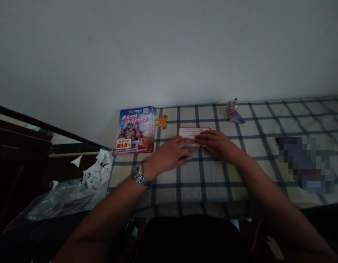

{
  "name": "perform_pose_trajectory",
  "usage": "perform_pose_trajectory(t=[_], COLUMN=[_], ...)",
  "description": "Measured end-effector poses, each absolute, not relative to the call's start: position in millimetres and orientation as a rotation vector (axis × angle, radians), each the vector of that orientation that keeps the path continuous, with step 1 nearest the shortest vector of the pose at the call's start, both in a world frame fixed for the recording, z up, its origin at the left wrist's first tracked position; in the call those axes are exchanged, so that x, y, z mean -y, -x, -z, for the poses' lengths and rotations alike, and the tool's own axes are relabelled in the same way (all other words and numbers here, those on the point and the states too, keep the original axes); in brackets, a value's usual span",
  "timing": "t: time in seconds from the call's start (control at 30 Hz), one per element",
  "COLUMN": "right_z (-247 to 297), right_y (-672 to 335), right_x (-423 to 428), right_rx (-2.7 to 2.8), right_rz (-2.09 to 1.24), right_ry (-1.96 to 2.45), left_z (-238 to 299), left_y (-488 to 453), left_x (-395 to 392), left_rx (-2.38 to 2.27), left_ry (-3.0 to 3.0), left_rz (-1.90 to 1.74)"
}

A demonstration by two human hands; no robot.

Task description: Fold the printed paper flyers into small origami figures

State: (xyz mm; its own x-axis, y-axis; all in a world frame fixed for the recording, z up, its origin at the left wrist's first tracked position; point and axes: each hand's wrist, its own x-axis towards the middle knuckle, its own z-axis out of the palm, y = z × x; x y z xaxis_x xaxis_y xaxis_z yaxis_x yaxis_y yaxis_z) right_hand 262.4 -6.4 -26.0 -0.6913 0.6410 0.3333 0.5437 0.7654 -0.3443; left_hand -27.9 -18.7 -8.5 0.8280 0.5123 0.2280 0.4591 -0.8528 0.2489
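Observation:
A white sheet of paper with a red border point(193, 132) lies flat on the checked tablecloth point(213, 175). My left hand point(171, 153), with a metal watch on the wrist, rests flat on the paper's near edge, fingers stretched out. My right hand point(217, 144) lies beside it, fingers also flat and pressing on the paper's near right part. The fingertips of both hands meet over the paper. Neither hand grips anything.
A stack of colourful flyers point(135, 129) lies at the table's left end, an orange figure point(161, 122) printed or lying beside it. A small folded flyer piece point(234, 111) sits near the wall. A crumpled plastic bag point(75, 190) lies left of the table. A blurred dark object point(306, 162) is at right.

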Motion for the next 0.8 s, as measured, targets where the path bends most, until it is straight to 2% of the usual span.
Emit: perform_pose_trajectory(t=[0.8], right_z=[23.1], right_y=[-263.0], right_x=[5.4], right_rx=[2.519], right_rz=[-0.371], right_ry=[0.895], left_z=[12.8], left_y=[32.0], left_x=[12.6], left_rx=[-0.673], left_ry=[-2.778], left_rz=[-0.531])
